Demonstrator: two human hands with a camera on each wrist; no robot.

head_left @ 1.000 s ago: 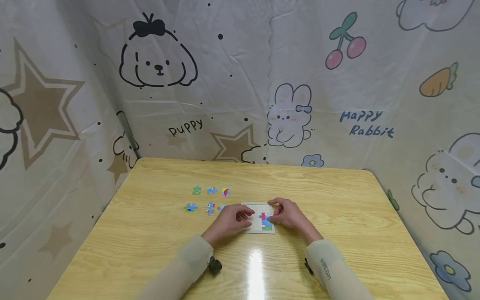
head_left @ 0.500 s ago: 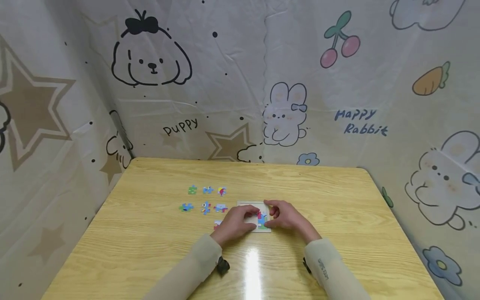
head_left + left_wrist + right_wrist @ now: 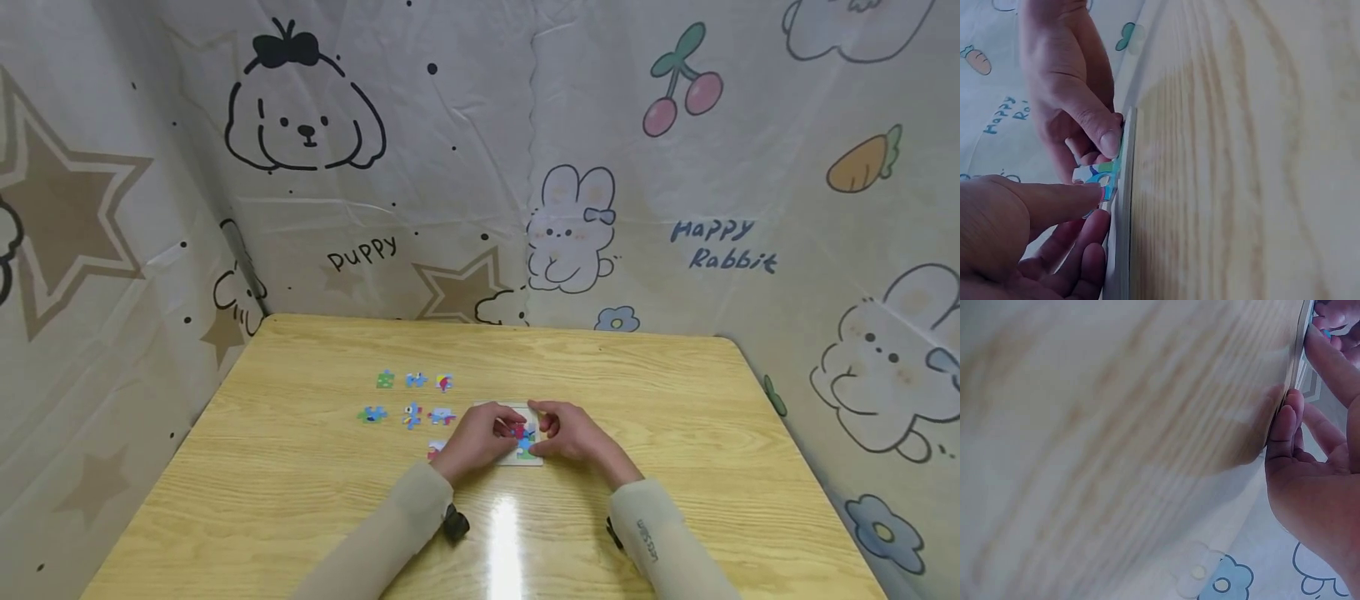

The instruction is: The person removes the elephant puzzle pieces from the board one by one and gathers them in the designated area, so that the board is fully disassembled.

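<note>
A shallow light wooden puzzle tray (image 3: 507, 458) lies on the table, with joined blue, green and red pieces (image 3: 525, 447) along its right side. Over these my left hand (image 3: 480, 437) pinches a small blue and red puzzle piece (image 3: 1105, 182) between thumb and fingers, close to the tray surface. At the tray's right edge my right hand (image 3: 568, 429) holds the border, its index finger at the far corner and its thumb lower down by the pieces. In the right wrist view its curled fingers (image 3: 1285, 428) touch the edge. My left fingers hide much of the tray.
Left of the tray, loose puzzle pieces lie in rows, among them a green one (image 3: 385, 380), a yellow and red one (image 3: 443, 382) and a blue one (image 3: 412, 415). Another piece (image 3: 434, 450) sits beside my left wrist. A printed curtain (image 3: 450, 167) hangs behind the wooden table (image 3: 300, 483).
My left hand has moved right over the tray, and its fingers have closed in over the red part of the joined pieces. My right thumb has slid down along the tray's edge.
</note>
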